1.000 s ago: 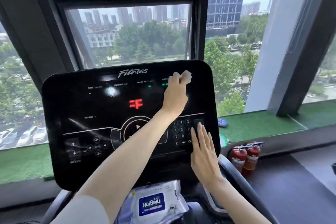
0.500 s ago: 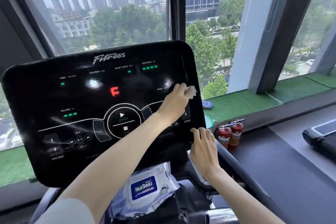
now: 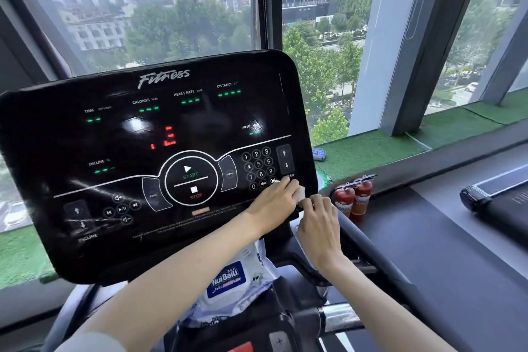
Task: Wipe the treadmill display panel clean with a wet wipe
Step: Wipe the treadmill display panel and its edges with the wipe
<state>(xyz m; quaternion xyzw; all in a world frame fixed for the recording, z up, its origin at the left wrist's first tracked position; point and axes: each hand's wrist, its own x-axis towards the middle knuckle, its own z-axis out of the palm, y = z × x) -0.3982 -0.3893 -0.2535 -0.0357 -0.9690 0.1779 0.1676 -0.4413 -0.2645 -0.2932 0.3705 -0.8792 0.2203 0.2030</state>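
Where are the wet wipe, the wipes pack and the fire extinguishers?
wet wipe [image 3: 301, 193], head view: its white exposed corner
wipes pack [image 3: 226, 280], head view: blue label
fire extinguishers [image 3: 362, 200], head view: one's red body

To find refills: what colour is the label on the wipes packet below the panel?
Blue label with white lettering, on a whitish packet; head view shows it.

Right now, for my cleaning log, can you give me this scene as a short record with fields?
Surface: black treadmill display panel, lit, with streaks at its lower left
Wiping: left hand holds the wet wipe on the panel's lower right corner
Other hand: right hand, fingers curled at that same corner beside the wipe; whether it grips anything is unclear
Supplies: wipes pack below the panel
Nearby: two red fire extinguishers by the window
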